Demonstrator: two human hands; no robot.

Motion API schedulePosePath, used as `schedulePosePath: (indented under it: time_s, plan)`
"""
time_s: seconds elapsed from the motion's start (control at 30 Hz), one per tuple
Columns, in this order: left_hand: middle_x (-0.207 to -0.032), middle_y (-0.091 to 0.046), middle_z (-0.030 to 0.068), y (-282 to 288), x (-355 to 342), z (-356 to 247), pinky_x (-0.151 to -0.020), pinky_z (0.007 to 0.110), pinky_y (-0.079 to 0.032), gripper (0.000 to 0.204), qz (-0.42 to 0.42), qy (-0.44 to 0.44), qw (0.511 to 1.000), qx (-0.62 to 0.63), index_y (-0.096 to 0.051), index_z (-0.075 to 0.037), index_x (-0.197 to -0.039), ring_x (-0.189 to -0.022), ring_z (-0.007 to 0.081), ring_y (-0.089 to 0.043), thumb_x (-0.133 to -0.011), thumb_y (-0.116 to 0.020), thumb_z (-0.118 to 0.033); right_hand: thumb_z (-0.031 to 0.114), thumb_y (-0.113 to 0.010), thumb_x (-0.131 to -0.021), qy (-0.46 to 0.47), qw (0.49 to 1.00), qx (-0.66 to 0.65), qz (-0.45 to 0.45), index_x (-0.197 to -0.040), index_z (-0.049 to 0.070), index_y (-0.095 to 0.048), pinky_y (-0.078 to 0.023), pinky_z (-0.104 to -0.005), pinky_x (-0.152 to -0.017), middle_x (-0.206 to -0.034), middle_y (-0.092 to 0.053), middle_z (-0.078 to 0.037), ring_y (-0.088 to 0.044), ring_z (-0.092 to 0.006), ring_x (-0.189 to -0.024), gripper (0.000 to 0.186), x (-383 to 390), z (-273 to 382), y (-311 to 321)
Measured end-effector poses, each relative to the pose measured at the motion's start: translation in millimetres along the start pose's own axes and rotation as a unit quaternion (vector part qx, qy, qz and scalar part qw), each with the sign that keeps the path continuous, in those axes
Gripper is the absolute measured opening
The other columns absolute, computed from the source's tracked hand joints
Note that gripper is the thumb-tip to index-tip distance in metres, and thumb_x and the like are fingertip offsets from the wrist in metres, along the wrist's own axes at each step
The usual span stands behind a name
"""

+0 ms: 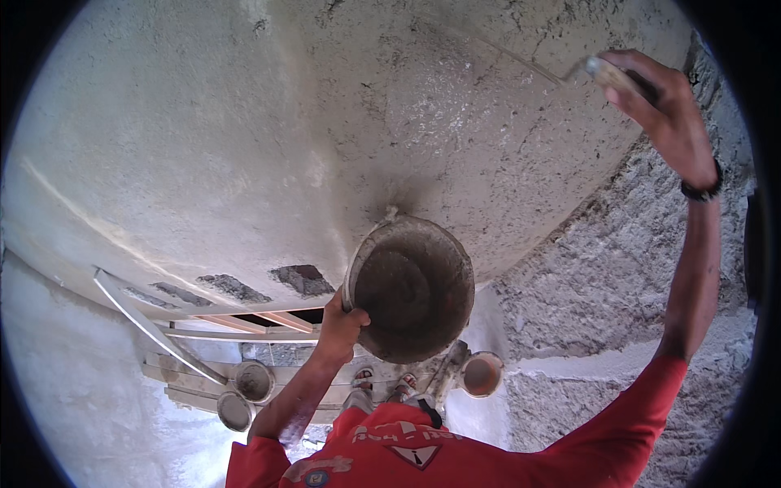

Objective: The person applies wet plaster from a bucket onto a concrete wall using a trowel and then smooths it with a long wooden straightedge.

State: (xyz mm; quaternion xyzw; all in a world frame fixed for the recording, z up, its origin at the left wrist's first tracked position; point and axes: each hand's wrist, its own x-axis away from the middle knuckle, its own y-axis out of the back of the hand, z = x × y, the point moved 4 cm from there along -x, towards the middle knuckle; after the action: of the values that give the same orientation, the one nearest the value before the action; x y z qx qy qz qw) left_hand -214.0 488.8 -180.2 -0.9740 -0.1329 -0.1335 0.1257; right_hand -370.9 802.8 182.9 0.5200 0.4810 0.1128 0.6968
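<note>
My left hand (340, 324) grips the left rim of a mortar-crusted bucket (461, 254), with the thumb over the edge. Wet grey mortar (399, 285) lies inside it. At the upper right, my right hand (661, 106) is closed around the handle of a trowel (612, 75). The trowel's thin blade lies close along the grey plastered wall (455, 106), seen nearly edge-on. Around the blade the plaster looks darker, damp and rough. A black band sits on my right wrist.
Rough unplastered wall (602, 268) runs down the right. Below are wooden planks (183, 376) beside my sandaled feet, two round containers (235, 411) at left and another bucket (482, 375) at right. A long pale strip (150, 325) leans at left, near dark recesses (301, 280) in the wall.
</note>
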Motion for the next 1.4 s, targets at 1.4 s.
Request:
schedulePosePath:
  time_s: [1.4]
  plan:
    - [-0.091,-0.058,0.0046,9,20,3,-0.069,0.026,-0.045,0.054,-0.027,-0.016,0.999,0.011,-0.054,0.001,-0.118,-0.078,0.0124,-0.052,-0.064,-0.052,0.004,0.01,-0.071,-0.071,0.048,0.971,-0.154,0.177,-0.099,0.002,-0.063,-0.053,-0.0352,-0.057,-0.077,-0.063,-0.014,-0.065,-0.0241,-0.065,0.03,82,91,-110]
